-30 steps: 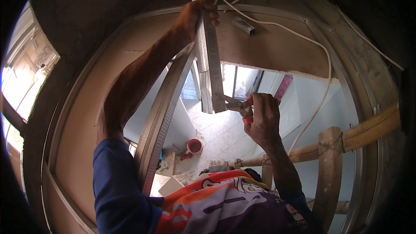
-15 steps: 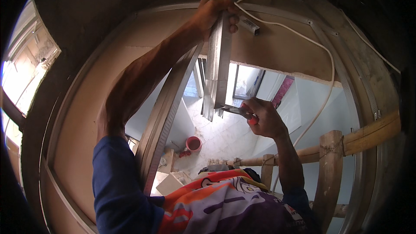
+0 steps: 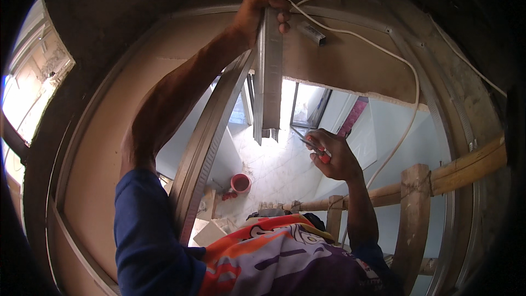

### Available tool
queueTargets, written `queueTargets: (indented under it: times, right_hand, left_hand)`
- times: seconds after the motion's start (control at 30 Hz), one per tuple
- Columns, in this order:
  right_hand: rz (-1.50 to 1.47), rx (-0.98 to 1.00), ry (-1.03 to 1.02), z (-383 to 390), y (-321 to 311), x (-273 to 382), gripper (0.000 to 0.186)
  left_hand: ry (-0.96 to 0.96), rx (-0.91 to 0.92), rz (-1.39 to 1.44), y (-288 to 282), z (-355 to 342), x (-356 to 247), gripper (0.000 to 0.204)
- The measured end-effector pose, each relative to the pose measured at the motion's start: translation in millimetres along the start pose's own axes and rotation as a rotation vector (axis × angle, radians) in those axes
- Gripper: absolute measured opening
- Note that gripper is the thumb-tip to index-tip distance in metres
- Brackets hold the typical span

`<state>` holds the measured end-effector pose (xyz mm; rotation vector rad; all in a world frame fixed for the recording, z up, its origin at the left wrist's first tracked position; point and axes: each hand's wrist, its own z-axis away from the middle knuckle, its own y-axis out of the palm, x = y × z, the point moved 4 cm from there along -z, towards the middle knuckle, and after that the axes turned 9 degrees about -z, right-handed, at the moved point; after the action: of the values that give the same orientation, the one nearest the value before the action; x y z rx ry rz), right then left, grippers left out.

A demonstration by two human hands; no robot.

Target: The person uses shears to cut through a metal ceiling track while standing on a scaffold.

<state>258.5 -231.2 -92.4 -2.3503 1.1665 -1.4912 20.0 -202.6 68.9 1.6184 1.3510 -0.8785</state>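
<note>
My left hand is wrapped round the upper part of a long metal channel, which hangs down in front of me. The channel's lower end is cut unevenly, with a thin tab sticking down on each side. My right hand grips red-handled tin snips to the right of that end. Their blades point up and left, apart from the metal. Fingers partly cover the handles.
A white cable loops down at the right. Another metal channel slants at the left. Wooden rails stand lower right. Far below, a red bucket sits on the tiled floor. A short metal offcut lies on the brown board.
The tin snips have come away from the channel's lower end, moving right and slightly down with my right hand. My left hand and the channel have shifted slightly up and left.
</note>
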Motion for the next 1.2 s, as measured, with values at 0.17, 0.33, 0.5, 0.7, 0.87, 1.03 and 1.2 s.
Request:
queueTargets:
  times: [0.17,0.33,0.5,0.7,0.87,1.03,1.2]
  right_hand:
    - [0.023,-0.096,0.022,14,4,2,0.039]
    - [0.178,-0.353,-0.024,26,-3,7,0.041]
    - [0.377,-0.420,0.017,28,-14,13,0.045]
    - [0.594,-0.467,0.042,19,-8,39,0.059]
    - [0.766,-0.419,0.073,6,-14,48,0.070]
    - [0.813,-0.437,0.025,-9,-4,49,0.070]
    - [0.889,-0.468,0.094,-12,-9,44,0.064]
  left_hand:
    - [0.037,-0.235,-0.295,-7,-3,-6,0.022]
    - [0.097,-0.357,-0.465,-14,-10,-27,0.025]
    - [0.210,-0.525,-0.705,-13,-20,-32,0.027]
    - [0.227,-0.765,-1.051,-35,-23,-28,0.046]
    - [0.222,-0.687,-1.160,-14,-25,-31,0.051]
    - [0.219,-0.800,-1.314,-2,-17,-51,0.062]
    - [0.233,-0.753,-1.326,-6,-46,-22,0.076]
